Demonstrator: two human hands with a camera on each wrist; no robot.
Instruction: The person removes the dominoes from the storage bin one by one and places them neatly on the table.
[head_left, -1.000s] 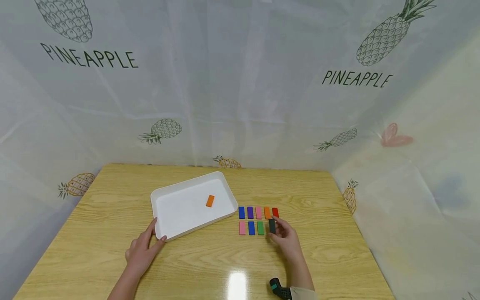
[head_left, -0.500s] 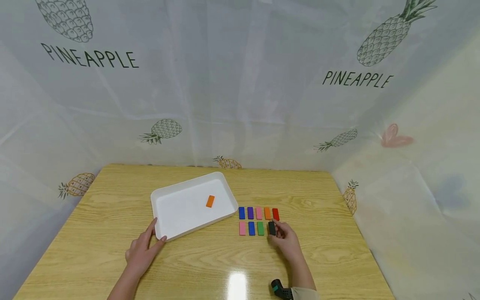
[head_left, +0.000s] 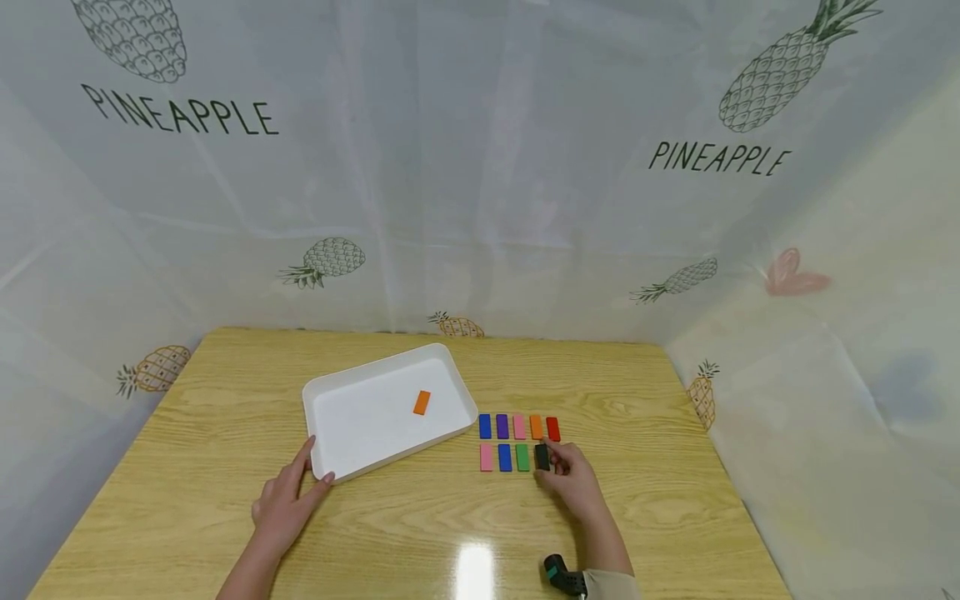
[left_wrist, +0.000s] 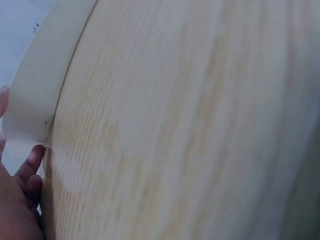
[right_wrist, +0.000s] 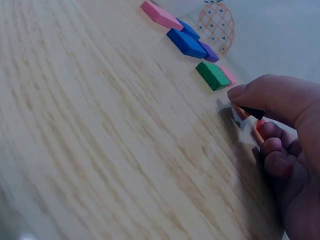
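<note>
A white tray (head_left: pixel 375 460) lies at an angle left of centre, holding one orange block (head_left: pixel 422 403). At its near left corner rests my left hand (head_left: pixel 281 508), thumb on the front wall and fingers against the side. The left wrist view shows a fingertip at the foot of the tray wall (left_wrist: pixel 42 75). My right hand (head_left: pixel 576 483) pinches a small black block (head_left: pixel 542 457) between thumb and fingers at the right end of the near row. In the right wrist view the black block (right_wrist: pixel 252 111) appears tilted above its shadow, mostly hidden by the thumb.
Beside the black block stand green (head_left: pixel 522 457), blue (head_left: pixel 505 457) and pink (head_left: pixel 486 457) blocks. Behind them runs a row of several blocks, from blue (head_left: pixel 485 426) to red (head_left: pixel 553 429). A pineapple-print curtain (head_left: pixel 480 183) encloses the wooden table (head_left: pixel 405 533).
The black block, in my right hand's pinch, has shifted and tilted slightly beside the green block. My left hand stays at the tray corner.
</note>
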